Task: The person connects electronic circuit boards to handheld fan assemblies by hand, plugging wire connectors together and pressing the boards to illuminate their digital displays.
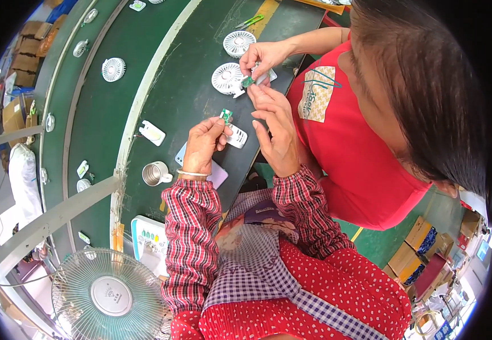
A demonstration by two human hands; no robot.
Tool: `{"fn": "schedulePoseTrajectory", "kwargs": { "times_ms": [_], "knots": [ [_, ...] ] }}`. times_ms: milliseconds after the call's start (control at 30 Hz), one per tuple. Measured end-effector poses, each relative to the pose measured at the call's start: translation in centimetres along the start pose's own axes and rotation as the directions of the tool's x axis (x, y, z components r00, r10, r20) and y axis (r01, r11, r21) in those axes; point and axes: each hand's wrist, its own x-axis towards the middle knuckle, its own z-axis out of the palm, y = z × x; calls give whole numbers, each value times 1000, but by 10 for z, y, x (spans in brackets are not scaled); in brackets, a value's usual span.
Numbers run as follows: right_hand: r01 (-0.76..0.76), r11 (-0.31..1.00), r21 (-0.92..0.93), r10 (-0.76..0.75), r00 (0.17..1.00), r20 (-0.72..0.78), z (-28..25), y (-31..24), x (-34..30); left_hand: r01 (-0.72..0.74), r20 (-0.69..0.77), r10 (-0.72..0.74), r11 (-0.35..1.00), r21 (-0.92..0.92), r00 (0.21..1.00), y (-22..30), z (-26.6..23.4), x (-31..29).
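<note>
At frame centre, a board [226, 117] pinched in the left hand [202, 141]

At lower left, a large fan [111, 296] is set by the bench [192, 65], probably for cooling. Toward the middle, a mug [155, 174] and a phone [218, 176] are kept, presumably within easy reach. The board is gripped between closed thumb and fingertips, seemingly by one end so that its face is left uncovered; a white case [237, 136] is laid just beside. The right hand [280, 141] is held partly open, nothing seen in it; whether a co-worker's hand is touched cannot be told. At upper centre, a second board [248, 81] is held by the co-worker [342, 164] near white fans [239, 43]. Farther left, more fans [113, 69] are spread along a belt [101, 107].
</note>
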Motion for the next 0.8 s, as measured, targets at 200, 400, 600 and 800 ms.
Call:
{"fn": "schedulePoseTrajectory", "kwargs": {
  "times_ms": [200, 400, 600, 800],
  "knots": [
    [1, 998, 70, -1, 1000, 3, 5, 1, -4, 4, 4, -4, 1000, 21, 1000, 0, 1, 0],
    [-9, 996, 85, 6, 999, 34, 3, -4, -6, 4, 22, -5, 999, 50, 1000, 1, -1, -1],
    [-31, 990, 140, 26, 999, 38, 3, -6, -6, -8, 29, 7, 999, 47, 1000, 1, -1, 1],
    [-37, 980, 197, 17, 995, 102, -2, -11, -12, 7, 52, -10, 998, 65, 999, 3, 4, 0]
  ]
}}
